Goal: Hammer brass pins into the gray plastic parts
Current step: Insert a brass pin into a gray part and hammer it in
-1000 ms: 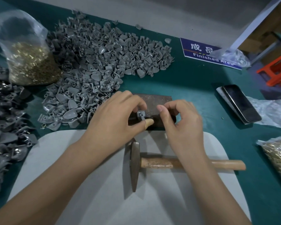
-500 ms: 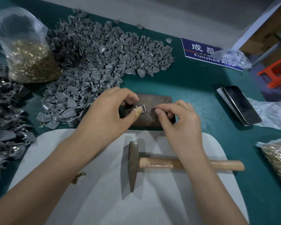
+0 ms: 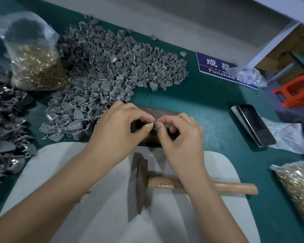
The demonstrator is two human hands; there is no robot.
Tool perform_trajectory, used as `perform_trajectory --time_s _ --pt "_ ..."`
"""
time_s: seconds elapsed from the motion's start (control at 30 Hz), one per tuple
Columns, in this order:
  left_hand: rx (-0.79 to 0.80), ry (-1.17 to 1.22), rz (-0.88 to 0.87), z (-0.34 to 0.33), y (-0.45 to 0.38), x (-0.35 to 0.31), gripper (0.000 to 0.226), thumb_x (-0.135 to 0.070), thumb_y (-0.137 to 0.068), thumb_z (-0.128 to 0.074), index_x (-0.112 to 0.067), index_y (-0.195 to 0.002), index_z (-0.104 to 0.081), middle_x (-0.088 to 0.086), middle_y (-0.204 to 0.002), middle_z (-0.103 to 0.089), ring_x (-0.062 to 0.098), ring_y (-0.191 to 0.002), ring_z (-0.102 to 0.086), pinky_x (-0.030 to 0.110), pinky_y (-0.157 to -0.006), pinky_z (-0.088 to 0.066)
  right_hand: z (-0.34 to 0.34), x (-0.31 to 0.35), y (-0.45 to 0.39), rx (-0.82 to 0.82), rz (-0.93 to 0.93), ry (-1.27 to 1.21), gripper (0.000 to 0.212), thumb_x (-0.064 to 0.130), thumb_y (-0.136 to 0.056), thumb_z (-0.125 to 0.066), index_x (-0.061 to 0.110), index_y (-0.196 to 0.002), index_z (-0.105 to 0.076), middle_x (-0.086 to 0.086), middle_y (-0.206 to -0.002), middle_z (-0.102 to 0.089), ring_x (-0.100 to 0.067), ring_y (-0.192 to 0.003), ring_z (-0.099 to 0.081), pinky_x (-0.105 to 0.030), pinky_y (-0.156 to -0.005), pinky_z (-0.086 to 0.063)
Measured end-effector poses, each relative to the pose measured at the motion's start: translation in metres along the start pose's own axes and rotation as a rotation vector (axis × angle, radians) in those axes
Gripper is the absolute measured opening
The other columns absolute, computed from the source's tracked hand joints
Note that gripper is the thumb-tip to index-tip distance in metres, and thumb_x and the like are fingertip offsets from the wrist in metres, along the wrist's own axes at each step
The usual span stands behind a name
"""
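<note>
My left hand (image 3: 118, 127) pinches a small gray plastic part (image 3: 154, 122) between its bandaged thumb and forefinger, and the part is almost hidden by the fingers. My right hand (image 3: 181, 137) meets it fingertip to fingertip, thumb and forefinger pinched on what seems a tiny brass pin, too small to make out. Both hands hover over the rusty metal block (image 3: 167, 113). The hammer (image 3: 140, 181) lies on the white mat (image 3: 104, 216) below my hands, its wooden handle pointing right under my right wrist.
A big pile of gray parts (image 3: 112, 72) lies behind the block, with darker parts (image 3: 3, 130) at the far left. Bags of brass pins sit at the back left (image 3: 37, 71) and the right edge (image 3: 298, 186). A phone (image 3: 254, 125) lies to the right.
My hands have closed together: the right fingertips moved left to touch the part in my left hand, which lifted slightly off the block. The hammer has not moved.
</note>
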State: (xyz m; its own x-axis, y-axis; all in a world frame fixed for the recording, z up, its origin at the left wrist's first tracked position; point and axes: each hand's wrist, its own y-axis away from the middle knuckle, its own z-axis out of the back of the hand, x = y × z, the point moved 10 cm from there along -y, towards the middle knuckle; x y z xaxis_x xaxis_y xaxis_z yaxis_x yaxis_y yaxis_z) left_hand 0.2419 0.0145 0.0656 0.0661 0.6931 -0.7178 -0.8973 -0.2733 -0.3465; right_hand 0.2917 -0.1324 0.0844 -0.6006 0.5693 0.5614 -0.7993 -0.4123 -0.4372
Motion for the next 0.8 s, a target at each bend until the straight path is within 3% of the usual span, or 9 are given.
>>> perform_trajectory --time_s 0.1,0.27,0.33,0.47,0.8 --pt "-0.022 0.017 0.032 0.001 0.002 0.004 0.014 -0.036 -0.087 -0.075 -0.037 -0.101 -0.076 -0.018 -0.091 -0.060 0.006 -0.099 -0.046 0.026 -0.086 -0.043 -0.001 0.003 0.000 0.004 0.019 0.016 0.007 0.019 -0.090 -0.072 0.026 -0.089 -0.075 0.008 -0.074 -0.049 -0.019 -0.078 -0.053 -0.052 -0.074 -0.046" --pt "-0.014 0.033 0.047 0.000 0.002 0.005 0.013 -0.033 -0.088 -0.077 -0.034 -0.100 -0.078 -0.017 -0.087 -0.057 0.005 -0.095 -0.045 0.021 -0.082 -0.040 -0.003 0.002 -0.001 0.027 0.030 -0.034 0.007 0.018 -0.092 -0.073 0.023 -0.089 -0.076 0.013 -0.073 -0.044 -0.018 -0.078 -0.051 -0.053 -0.074 -0.045" --pt "0.004 0.047 0.054 0.000 0.001 0.005 0.013 -0.033 -0.088 -0.077 -0.035 -0.100 -0.078 -0.016 -0.087 -0.059 0.005 -0.094 -0.046 0.017 -0.081 -0.039 -0.001 0.006 -0.001 0.015 0.054 0.014 0.007 0.020 -0.091 -0.073 0.025 -0.088 -0.075 0.014 -0.072 -0.044 -0.015 -0.077 -0.050 -0.046 -0.074 -0.042" --pt "0.016 0.035 0.051 0.001 -0.001 0.007 0.014 -0.037 -0.087 -0.076 -0.036 -0.100 -0.078 -0.015 -0.086 -0.060 0.006 -0.094 -0.047 0.025 -0.080 -0.042 0.002 0.015 -0.001 -0.009 0.090 0.191 0.007 0.025 -0.090 -0.070 0.031 -0.086 -0.072 0.014 -0.074 -0.044 -0.013 -0.078 -0.047 -0.035 -0.073 -0.029" --pt "-0.014 0.069 0.029 0.002 -0.001 0.007 0.014 -0.039 -0.086 -0.078 -0.039 -0.100 -0.078 -0.017 -0.082 -0.059 0.007 -0.092 -0.050 0.028 -0.078 -0.043 0.003 0.007 -0.001 0.052 0.055 0.052 0.011 0.018 -0.090 -0.073 0.027 -0.085 -0.075 0.013 -0.069 -0.040 -0.015 -0.073 -0.047 -0.046 -0.068 -0.044"
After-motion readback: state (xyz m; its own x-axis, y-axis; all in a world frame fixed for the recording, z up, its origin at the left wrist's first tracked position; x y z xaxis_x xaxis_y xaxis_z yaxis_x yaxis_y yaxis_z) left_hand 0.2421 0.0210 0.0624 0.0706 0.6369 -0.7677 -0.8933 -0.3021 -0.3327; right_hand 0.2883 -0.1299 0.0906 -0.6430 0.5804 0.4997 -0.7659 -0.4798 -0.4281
